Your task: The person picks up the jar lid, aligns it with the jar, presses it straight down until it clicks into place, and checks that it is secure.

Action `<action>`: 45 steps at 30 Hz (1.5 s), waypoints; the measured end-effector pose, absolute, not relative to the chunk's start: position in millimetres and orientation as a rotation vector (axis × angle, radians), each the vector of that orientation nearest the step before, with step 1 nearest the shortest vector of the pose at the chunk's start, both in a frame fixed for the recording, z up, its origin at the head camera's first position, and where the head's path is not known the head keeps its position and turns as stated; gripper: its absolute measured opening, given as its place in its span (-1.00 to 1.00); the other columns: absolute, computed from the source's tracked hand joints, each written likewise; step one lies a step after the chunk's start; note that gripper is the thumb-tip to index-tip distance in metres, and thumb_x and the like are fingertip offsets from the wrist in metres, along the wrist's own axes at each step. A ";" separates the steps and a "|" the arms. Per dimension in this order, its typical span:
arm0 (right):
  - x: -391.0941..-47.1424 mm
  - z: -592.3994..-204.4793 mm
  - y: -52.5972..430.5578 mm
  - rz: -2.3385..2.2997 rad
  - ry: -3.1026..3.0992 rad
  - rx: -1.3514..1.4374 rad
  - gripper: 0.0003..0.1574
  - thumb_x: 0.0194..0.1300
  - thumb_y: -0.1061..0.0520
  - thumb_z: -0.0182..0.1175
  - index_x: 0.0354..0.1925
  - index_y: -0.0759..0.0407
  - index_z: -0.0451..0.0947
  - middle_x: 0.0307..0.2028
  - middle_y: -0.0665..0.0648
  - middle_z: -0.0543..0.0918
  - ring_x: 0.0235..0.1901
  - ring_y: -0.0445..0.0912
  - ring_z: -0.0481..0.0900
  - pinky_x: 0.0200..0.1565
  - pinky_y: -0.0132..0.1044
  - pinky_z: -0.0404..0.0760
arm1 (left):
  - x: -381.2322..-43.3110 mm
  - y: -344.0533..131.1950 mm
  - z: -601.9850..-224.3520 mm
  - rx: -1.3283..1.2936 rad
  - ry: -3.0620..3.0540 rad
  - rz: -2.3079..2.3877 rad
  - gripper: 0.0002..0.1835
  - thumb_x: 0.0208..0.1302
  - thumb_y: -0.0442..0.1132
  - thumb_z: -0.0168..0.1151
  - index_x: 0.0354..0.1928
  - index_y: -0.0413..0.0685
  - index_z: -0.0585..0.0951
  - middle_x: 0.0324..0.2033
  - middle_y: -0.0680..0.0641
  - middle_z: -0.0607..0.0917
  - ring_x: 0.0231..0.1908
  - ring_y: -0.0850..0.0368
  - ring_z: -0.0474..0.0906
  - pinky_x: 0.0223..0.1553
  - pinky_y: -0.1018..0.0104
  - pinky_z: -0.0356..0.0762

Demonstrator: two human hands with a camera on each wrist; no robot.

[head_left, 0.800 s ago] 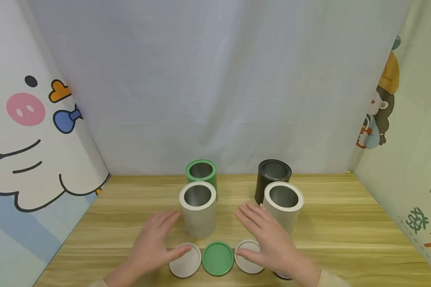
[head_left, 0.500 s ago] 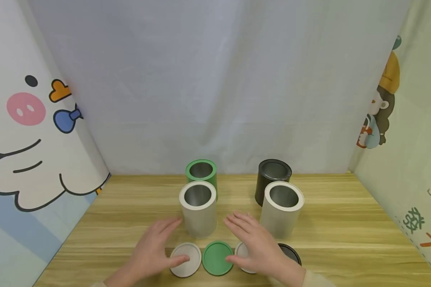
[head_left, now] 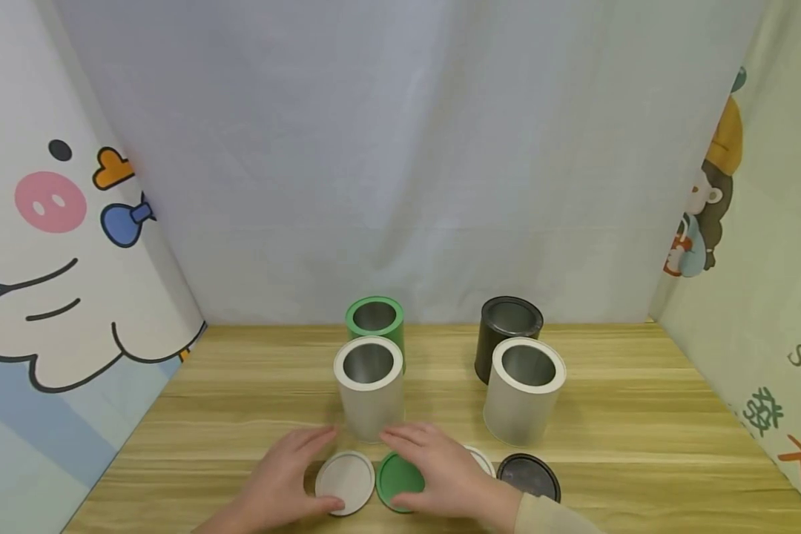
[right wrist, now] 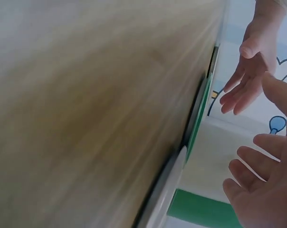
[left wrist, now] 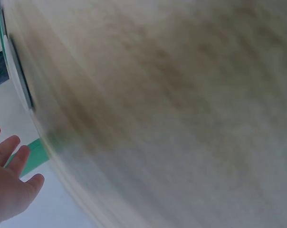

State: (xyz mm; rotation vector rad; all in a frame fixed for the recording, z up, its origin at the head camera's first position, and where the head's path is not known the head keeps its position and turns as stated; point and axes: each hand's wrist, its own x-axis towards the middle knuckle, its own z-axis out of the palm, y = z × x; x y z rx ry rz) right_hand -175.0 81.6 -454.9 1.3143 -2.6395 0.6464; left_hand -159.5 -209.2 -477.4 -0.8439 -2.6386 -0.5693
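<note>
While the left hand [head_left: 282,475] brackets the leftmost pale lid [head_left: 348,478] and the right hand [head_left: 443,471] hangs partly over the green lid [head_left: 395,478], both are spread wide, holding nothing. These lids lie side by side on the surface [head_left: 207,415]. A light fingertip pinch at opposite rims would probably lift either without nudging its neighbour.

Bench [head_left: 240,386], as I view it: green lid [head_left: 392,473]; white lid [head_left: 345,479] to its left; second white lid [head_left: 483,461] and black lid [head_left: 529,477] to its right; behind it, four cans [head_left: 374,406].
</note>
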 end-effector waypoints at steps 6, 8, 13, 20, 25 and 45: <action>-178.4 -459.2 68.7 0.541 -2.633 1.387 -0.06 0.14 -0.24 0.42 0.37 0.11 0.41 0.30 0.08 0.48 0.26 -0.01 0.42 0.20 -0.18 0.49 | -159.1 -212.6 -483.2 -0.880 -2.706 -0.596 0.00 -0.11 0.48 0.38 0.22 -0.15 0.59 0.16 -0.10 0.61 0.12 -0.06 0.52 0.07 -0.10 0.54; -179.4 -460.2 65.7 0.498 -2.627 1.410 -0.08 0.14 -0.26 0.41 0.36 0.09 0.43 0.29 0.07 0.49 0.24 -0.03 0.43 0.17 -0.20 0.51 | -159.5 -213.1 -484.6 -0.901 -2.708 -0.588 -0.01 -0.10 0.49 0.37 0.22 -0.13 0.59 0.15 -0.08 0.61 0.12 -0.04 0.53 0.06 -0.09 0.54; -181.1 -461.9 60.0 0.415 -2.646 1.439 -0.11 0.16 -0.27 0.39 0.35 0.05 0.44 0.28 0.01 0.50 0.24 -0.08 0.43 0.16 -0.25 0.51 | -160.1 -214.4 -486.4 -0.932 -2.737 -0.591 -0.01 -0.08 0.49 0.35 0.23 -0.12 0.58 0.16 -0.07 0.60 0.12 -0.03 0.52 0.07 -0.09 0.54; -183.5 -465.1 52.3 0.354 -2.678 1.447 -0.13 0.16 -0.28 0.38 0.33 0.04 0.46 0.24 -0.01 0.53 0.22 -0.11 0.44 0.14 -0.30 0.52 | -159.3 -216.2 -486.7 -0.944 -2.794 -0.606 0.00 -0.06 0.50 0.33 0.25 -0.12 0.56 0.15 -0.05 0.60 0.11 -0.01 0.52 0.04 -0.08 0.56; -185.2 -466.5 47.6 0.339 -2.660 1.452 -0.15 0.17 -0.29 0.37 0.31 0.04 0.48 0.21 -0.03 0.55 0.19 -0.14 0.46 0.10 -0.35 0.53 | -161.2 -218.1 -490.2 -0.960 -2.774 -0.610 -0.02 -0.05 0.48 0.33 0.25 -0.12 0.57 0.16 -0.03 0.59 0.11 0.02 0.52 0.05 -0.04 0.56; -187.6 -473.2 36.3 0.310 -2.673 1.479 -0.23 0.18 -0.26 0.39 0.24 0.06 0.53 0.19 -0.04 0.57 0.08 -0.19 0.48 -0.08 -0.47 0.55 | -166.5 -229.4 -490.4 -1.128 -2.695 -0.672 -0.25 0.10 0.23 0.44 0.18 -0.17 0.62 0.12 -0.04 0.64 0.11 0.01 0.55 0.06 0.01 0.58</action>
